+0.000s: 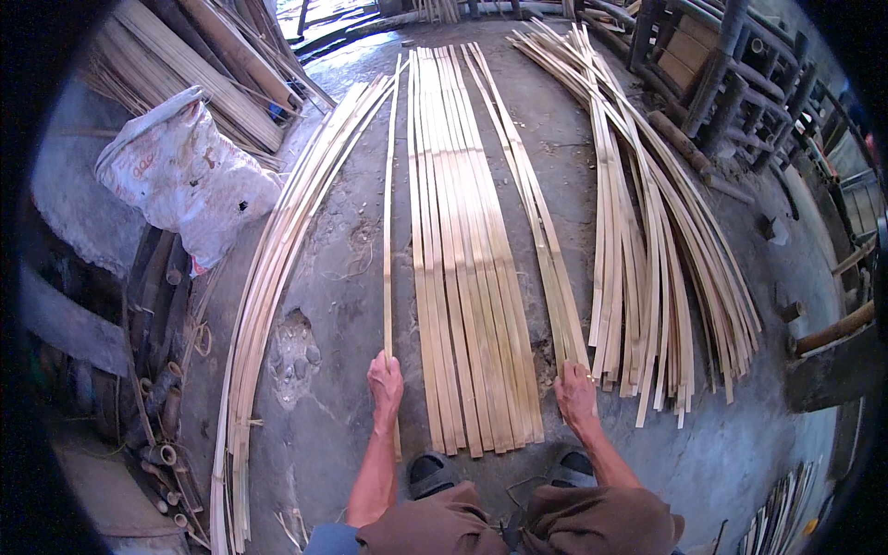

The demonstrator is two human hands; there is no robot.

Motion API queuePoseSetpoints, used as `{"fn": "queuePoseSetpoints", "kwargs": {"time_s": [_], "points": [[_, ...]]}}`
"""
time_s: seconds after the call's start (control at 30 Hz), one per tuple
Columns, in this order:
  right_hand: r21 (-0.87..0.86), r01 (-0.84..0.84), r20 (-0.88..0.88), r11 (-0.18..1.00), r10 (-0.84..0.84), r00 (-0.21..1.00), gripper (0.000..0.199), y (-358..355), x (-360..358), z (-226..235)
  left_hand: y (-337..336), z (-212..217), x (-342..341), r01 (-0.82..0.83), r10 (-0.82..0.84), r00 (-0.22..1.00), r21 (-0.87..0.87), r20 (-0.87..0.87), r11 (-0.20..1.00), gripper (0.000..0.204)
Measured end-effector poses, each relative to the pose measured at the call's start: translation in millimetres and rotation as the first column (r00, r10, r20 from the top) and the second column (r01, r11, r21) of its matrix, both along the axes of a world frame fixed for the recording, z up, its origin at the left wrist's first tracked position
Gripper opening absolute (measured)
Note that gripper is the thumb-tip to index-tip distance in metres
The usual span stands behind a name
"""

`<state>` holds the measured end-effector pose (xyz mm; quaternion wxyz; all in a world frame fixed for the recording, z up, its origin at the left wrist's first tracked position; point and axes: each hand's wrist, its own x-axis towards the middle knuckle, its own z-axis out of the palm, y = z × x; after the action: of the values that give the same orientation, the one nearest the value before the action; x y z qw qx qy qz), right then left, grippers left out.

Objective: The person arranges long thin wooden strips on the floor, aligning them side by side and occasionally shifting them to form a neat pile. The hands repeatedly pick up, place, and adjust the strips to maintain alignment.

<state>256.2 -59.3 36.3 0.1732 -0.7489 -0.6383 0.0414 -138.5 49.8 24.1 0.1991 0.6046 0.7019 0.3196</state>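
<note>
Long, pale bamboo strips lie over the floor before me. My left hand (pixel 386 381) is closed on the near part of a single bamboo strip (pixel 390 231), which runs straight away from me. To its right, a flat row of strips (pixel 470 296) lies side by side between my hands, touched by neither. My right hand (pixel 575 388) is closed round the near end of a few narrow bamboo strips (pixel 530 199), which slant away to the far left. Their exact number inside the fist is hidden.
A curved bundle of strips (pixel 268 268) lies at the left, and a looser, crossing pile (pixel 638 231) at the right. A white sack (pixel 190 176) and bamboo poles (pixel 166 453) line the left side. A dark wooden rack (pixel 731 88) stands far right. My sandals (pixel 430 474) are close to the row's near end.
</note>
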Motion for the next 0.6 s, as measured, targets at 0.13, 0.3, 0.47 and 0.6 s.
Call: {"fn": "queuePoseSetpoints", "kwargs": {"time_s": [0.13,0.3,0.47,0.6], "points": [[0.019,0.035,-0.185,0.999,-0.030,0.982,0.032,-4,2,-4,-8,-5,5,-0.088,0.092,0.989,0.038,-0.116,0.995,0.037],[-0.078,0.044,-0.175,0.996,-0.058,0.983,0.035,-10,-3,18,-17,6,41,-0.101,0.117,0.965,0.079,-0.233,0.992,0.050],[-0.135,0.059,-0.128,0.989,-0.076,0.989,0.044,-7,1,3,-40,-9,116,0.294,-0.257,0.938,0.136,-0.233,0.946,0.053],[-0.134,0.019,-0.015,0.991,-0.022,1.000,0.046,-14,0,-1,-78,-1,178,0.560,-0.510,0.801,0.091,-0.313,0.824,0.065]]}}
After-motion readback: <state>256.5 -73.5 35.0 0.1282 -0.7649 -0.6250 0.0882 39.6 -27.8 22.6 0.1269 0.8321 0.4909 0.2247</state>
